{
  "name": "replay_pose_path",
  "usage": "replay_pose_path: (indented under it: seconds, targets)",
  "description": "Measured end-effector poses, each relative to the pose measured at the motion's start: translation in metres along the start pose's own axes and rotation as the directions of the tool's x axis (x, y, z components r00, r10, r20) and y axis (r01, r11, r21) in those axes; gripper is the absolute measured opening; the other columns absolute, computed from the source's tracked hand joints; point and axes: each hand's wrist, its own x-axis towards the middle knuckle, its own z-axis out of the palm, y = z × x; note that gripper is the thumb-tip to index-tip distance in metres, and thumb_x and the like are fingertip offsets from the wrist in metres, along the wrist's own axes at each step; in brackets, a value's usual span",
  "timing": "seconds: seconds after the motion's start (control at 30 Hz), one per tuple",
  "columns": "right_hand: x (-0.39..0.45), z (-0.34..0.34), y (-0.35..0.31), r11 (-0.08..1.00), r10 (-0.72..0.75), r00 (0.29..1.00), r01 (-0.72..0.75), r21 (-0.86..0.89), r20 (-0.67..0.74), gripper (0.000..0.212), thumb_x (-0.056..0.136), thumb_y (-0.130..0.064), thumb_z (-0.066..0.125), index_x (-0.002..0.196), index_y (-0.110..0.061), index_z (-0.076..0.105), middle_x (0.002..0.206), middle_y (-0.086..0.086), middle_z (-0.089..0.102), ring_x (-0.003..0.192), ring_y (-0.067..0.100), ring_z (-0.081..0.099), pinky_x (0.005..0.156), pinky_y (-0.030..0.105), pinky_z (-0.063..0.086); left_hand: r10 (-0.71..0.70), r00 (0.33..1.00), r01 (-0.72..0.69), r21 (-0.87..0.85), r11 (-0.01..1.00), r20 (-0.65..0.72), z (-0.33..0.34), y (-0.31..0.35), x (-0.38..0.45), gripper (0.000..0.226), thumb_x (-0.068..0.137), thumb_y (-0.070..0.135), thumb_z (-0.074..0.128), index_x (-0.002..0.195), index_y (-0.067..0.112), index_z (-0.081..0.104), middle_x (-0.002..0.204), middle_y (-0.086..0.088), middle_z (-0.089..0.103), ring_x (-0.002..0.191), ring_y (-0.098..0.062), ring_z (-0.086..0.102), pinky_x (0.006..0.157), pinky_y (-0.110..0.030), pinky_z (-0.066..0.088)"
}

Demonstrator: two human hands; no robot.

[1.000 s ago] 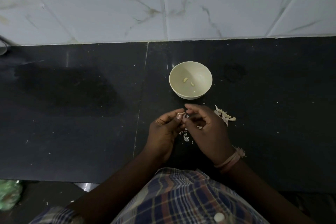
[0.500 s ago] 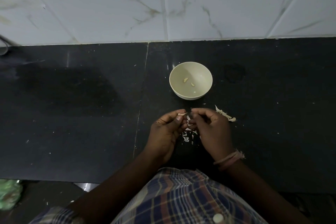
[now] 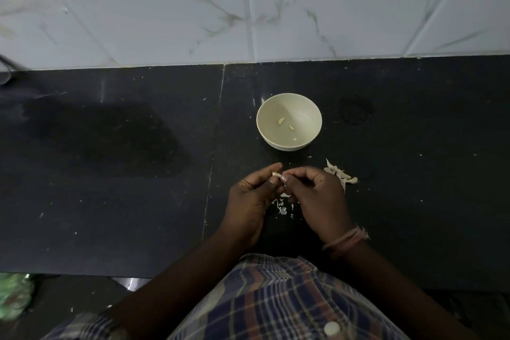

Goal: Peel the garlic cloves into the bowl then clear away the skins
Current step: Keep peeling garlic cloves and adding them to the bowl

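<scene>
While pinched between both hands over the counter's middle: garlic clove point(image 3: 275, 173), small and pale, mostly hidden by fingertips.
Left hand point(image 3: 252, 196): fingers curled, thumb and forefinger pinching the clove from the left; wrist toward the counter's near edge.
Right hand point(image 3: 317, 196): fingers curled, fingertips met the left hand at the clove, pinching it or its skin; could not tell which.
Hands: together, touching at the fingertips, just in front of the bowl.
Bowl point(image 3: 311, 107): cream, round, upright on the counter, nearer the back edge than the hands, apart from them.
Peeled cloves point(image 3: 281, 120): three small pale pieces lay inside the bowl, two near its middle, one by the near wall.
Skins pile point(image 3: 340, 175): white papery strips on the counter, just right of the right hand, touching or nearly so.
Skin scraps point(image 3: 282, 208): small white bits on the counter below the gap between the hands.
Counter point(image 3: 138, 174): black stone, speckled with crumbs, seam running front to back left of the hands.
Wall tiles point(image 3: 303, 8): white marbled, behind the counter's back edge.
Wristband point(image 3: 345, 240): pinkish thread, frayed, on the right wrist.
Shirt point(image 3: 276, 298): plaid, at the frame's bottom.
Green object point(image 3: 13, 295): blurred, below the counter's near left corner; could not identify.
</scene>
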Motion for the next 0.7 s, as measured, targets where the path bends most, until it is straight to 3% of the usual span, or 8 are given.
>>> replay_pose_path:
  seconds: [0.13, 0.33, 0.53, 0.7]
  targets:
    - [-0.0017, 0.0014, 0.0005, 1.0, 0.018, 1.0, -0.018, -0.003, 0.001, 0.008, 0.093, -0.008, 0.068, 0.089, -0.01, 0.074, 0.075, 0.006, 0.073, 0.058, 0.012, 0.066, 0.055, 0.02, 0.051, -0.003, 1.0, 0.002, 0.037, 0.999, 0.005, -0.0002, 0.0001, -0.0021, 0.025, 0.095, 0.0, 0.061, 0.115, 0.01, 0.074, 0.107, -0.015, 0.076, 0.095, -0.02, 0.073, 0.081, -0.026, 0.057]
    - [-0.0027, 0.0037, -0.0058, 0.999, -0.002, 1.0, 0.001, 0.048, 0.024, 0.011, 0.093, -0.002, 0.066, 0.085, -0.002, 0.075, 0.065, 0.002, 0.07, 0.055, 0.01, 0.065, 0.054, 0.016, 0.049, 0.042, 0.997, -0.034, 0.108, 0.994, -0.065, -0.0011, 0.0008, -0.0006, 0.019, 0.094, 0.001, 0.065, 0.102, 0.011, 0.079, 0.093, -0.016, 0.077, 0.084, -0.022, 0.072, 0.079, -0.035, 0.058]
    - [0.0001, 0.0045, -0.0028, 0.983, 0.084, 0.995, -0.09, 0.163, 0.044, 0.017, 0.093, -0.001, 0.064, 0.083, -0.004, 0.076, 0.067, 0.014, 0.07, 0.06, 0.019, 0.063, 0.059, 0.031, 0.055, 0.037, 0.998, -0.029, 0.13, 0.991, -0.057, -0.0003, -0.0014, -0.0004, 0.018, 0.095, 0.002, 0.065, 0.098, 0.012, 0.08, 0.091, -0.017, 0.076, 0.086, -0.027, 0.07, 0.092, -0.049, 0.054]
    - [0.0029, 0.0058, 0.0008, 0.945, 0.168, 0.985, -0.17, 0.281, 0.03, 0.019, 0.092, 0.0, 0.066, 0.08, -0.009, 0.077, 0.066, 0.014, 0.068, 0.062, 0.024, 0.061, 0.058, 0.03, 0.053, -0.019, 0.999, 0.022, 0.059, 0.998, -0.05, 0.0016, -0.0009, 0.001, 0.017, 0.096, 0.0, 0.061, 0.102, 0.007, 0.076, 0.094, -0.015, 0.076, 0.086, -0.021, 0.071, 0.083, -0.032, 0.057]
